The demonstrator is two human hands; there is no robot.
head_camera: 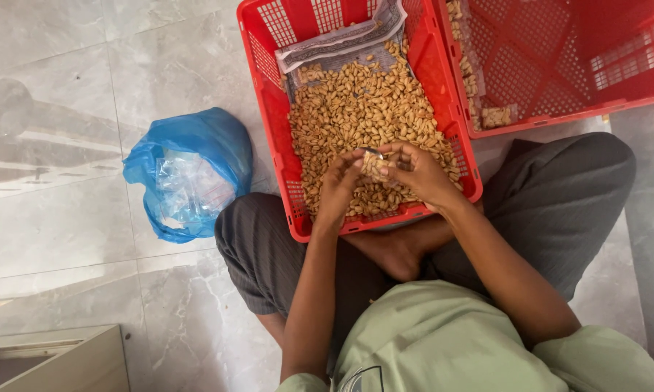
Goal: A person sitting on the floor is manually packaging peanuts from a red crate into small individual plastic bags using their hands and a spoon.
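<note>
On a grey marble floor, left hand (339, 183) and right hand (416, 171) together pinch a small upright packet of peanuts (375, 166), long axis vertical, just above the red basket (269, 109) of peanuts.

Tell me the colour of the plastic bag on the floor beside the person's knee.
Blue, with clear plastic showing in its open mouth; the plastic bag shows in the head view.

We sit cross-legged with the crate (272, 109) of peanuts (363, 109) before our knees, a second crate (559, 65) just to its right, a bag (185, 170) on the floor (51, 218) to its left
</note>
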